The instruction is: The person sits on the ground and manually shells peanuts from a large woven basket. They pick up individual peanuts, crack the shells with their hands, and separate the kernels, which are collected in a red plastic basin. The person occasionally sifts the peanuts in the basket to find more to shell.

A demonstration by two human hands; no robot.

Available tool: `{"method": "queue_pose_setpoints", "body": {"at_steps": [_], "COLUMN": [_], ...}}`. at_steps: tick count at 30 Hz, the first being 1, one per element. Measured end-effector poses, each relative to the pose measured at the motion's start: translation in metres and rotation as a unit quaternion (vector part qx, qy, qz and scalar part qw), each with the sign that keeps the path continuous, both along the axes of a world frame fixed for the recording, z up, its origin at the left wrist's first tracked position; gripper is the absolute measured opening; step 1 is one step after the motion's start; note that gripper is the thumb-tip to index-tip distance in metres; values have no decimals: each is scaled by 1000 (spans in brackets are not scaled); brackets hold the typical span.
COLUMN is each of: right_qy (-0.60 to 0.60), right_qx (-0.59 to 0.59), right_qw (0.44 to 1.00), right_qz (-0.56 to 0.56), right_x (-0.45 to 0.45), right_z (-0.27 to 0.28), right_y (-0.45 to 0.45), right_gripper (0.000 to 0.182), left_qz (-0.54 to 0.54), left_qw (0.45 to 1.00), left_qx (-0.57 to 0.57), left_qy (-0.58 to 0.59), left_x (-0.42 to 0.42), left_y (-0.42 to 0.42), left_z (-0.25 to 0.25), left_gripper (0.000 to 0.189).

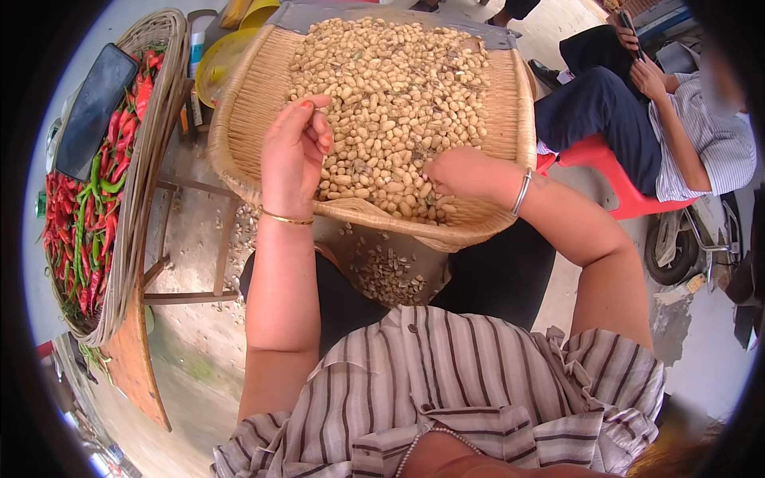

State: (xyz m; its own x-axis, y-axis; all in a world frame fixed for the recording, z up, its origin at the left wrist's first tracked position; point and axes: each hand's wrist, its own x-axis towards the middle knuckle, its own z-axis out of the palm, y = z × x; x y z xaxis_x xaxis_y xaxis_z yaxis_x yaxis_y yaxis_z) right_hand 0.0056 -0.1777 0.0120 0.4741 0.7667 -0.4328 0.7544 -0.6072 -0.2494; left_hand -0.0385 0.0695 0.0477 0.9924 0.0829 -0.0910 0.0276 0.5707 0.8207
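Observation:
A wide woven basket [239, 119] rests before me, heaped with unshelled peanuts [388, 95]. My left hand [302, 131], with a gold bracelet at the wrist, is raised over the basket's left part, fingers curled with the thumb near them; whether something small lies between them cannot be told. My right hand [457, 173], with a silver bangle, reaches down onto the peanuts near the basket's near right side. Its fingertips touch the pile and are partly hidden, so any hold on a single peanut cannot be made out.
At left, a deep wicker basket [152, 161] holds red and green chili peppers [89, 239] with a smartphone [95, 110] on top. Peanut shells [391, 278] lie on the floor below. A seated person [687, 125] at right holds a phone, near a parked two-wheeler [672, 248].

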Motion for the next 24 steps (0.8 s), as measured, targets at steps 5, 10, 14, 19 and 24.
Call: {"method": "queue_pose_setpoints", "body": {"at_steps": [5, 10, 14, 19, 24], "right_qy": [84, -43, -42, 212, 371], "right_qx": [278, 390, 460, 571, 548], "right_qw": [947, 911, 870, 762, 713], "right_qz": [-138, -128, -172, -220, -232], "right_x": [0, -17, -20, -17, -14], "right_z": [61, 81, 63, 58, 55], "right_y": [22, 41, 38, 36, 26], "right_gripper": [20, 19, 22, 21, 29], "left_qz": [-128, -211, -189, -126, -126], "left_qw": [962, 975, 974, 989, 981], "left_qx": [236, -41, -116, -37, 129], "left_qy": [52, 63, 51, -69, -75], "left_x": [-3, -7, -8, -16, -21], "left_y": [-20, -39, -43, -58, -58], "left_z": [-6, -17, -16, -12, 3], "left_gripper": [20, 24, 25, 25, 23]}}
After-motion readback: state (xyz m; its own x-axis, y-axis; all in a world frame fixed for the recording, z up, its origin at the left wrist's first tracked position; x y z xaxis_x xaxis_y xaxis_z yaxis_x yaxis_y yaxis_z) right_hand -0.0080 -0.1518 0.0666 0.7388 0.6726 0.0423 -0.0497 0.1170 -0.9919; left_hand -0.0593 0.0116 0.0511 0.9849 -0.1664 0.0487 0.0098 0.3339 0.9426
